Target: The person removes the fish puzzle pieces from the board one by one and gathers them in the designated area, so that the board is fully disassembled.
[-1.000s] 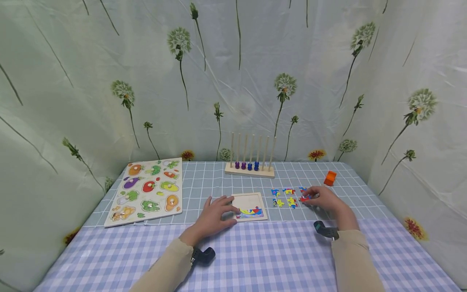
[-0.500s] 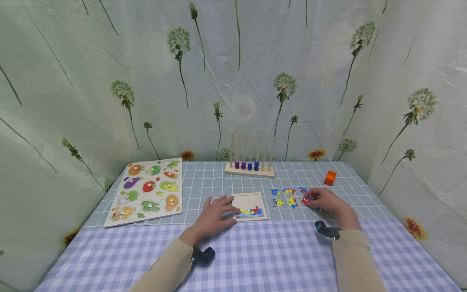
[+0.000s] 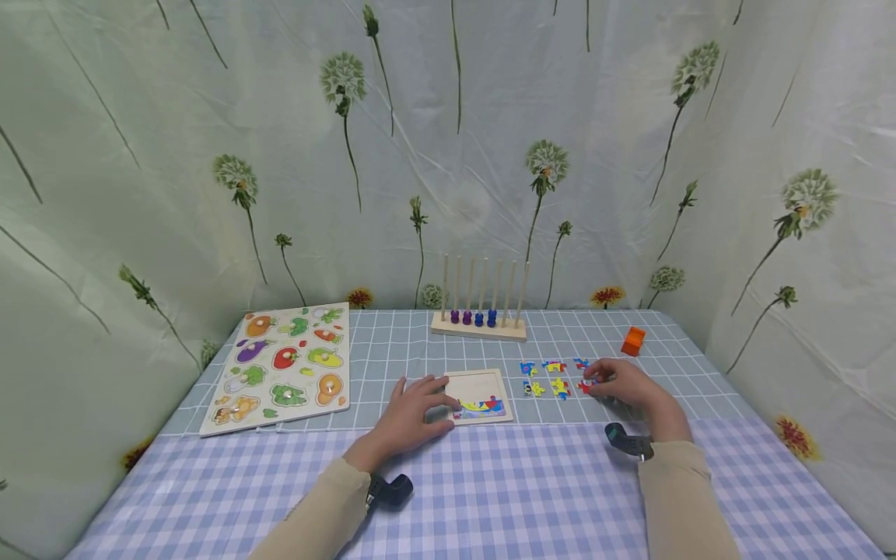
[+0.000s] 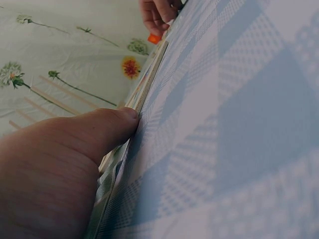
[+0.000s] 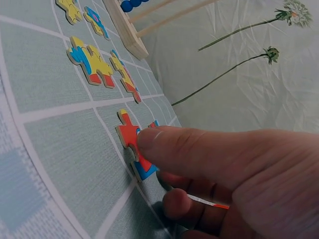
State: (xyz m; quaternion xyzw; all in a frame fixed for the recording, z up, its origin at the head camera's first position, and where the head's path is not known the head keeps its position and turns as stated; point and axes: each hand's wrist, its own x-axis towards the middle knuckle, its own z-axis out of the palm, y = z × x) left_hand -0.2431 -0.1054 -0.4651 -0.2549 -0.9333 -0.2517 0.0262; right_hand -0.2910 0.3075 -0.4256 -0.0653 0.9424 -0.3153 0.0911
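Observation:
A small wooden puzzle tray (image 3: 477,384) lies before me, with colourful pieces (image 3: 492,406) fitted along its near side. My left hand (image 3: 408,416) rests spread over the tray's left edge; in the left wrist view its thumb (image 4: 117,123) lies along the near edge. To the right, my right hand (image 3: 619,383) pinches a red and blue jigsaw piece (image 5: 128,135) low on the grid cloth, its thumb on the piece's face and the index fingertip hidden behind. Several other loose jigsaw pieces (image 3: 560,388) lie in two rows just left of that hand.
A vegetable peg puzzle board (image 3: 285,358) lies at the left. Behind the tray stands a wooden rack (image 3: 479,330) with upright rods and purple and blue beads. An orange block-like object (image 3: 633,341) sits at the back right. Checked cloth (image 3: 504,482) covers the near table.
My right hand has shifted slightly right, and the red jigsaw piece has moved with it, a little away from the other pieces. The left hand has stayed on the tray.

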